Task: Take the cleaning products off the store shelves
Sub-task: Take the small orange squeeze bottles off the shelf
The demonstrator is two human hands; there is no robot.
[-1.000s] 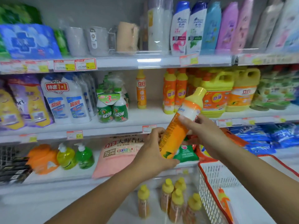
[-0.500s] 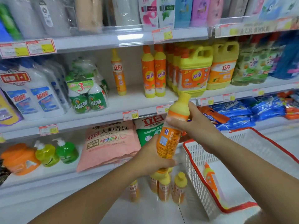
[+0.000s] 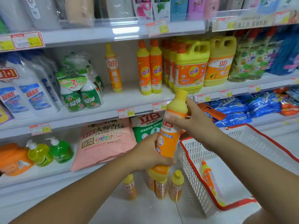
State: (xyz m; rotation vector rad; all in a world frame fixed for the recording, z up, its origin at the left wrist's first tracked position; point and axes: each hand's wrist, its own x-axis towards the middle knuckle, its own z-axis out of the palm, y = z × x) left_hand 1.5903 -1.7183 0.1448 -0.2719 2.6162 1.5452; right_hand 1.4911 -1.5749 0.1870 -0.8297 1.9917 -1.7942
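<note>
Before the shelves (image 3: pixel 123 101), the bottle (image 3: pixel 169 139) is held near-upright, cap up: left hand (image 3: pixel 145 155) gripping its lower body, right hand (image 3: pixel 196 125) pinching below the cap. The basket (image 3: pixel 192 175) lies below-right, nearer the right hand.

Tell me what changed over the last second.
The bottle went from slanted to nearly upright and was turned round. The left hand still grips its lower part, the right hand its neck. A second bottle still lies in the basket.
</note>
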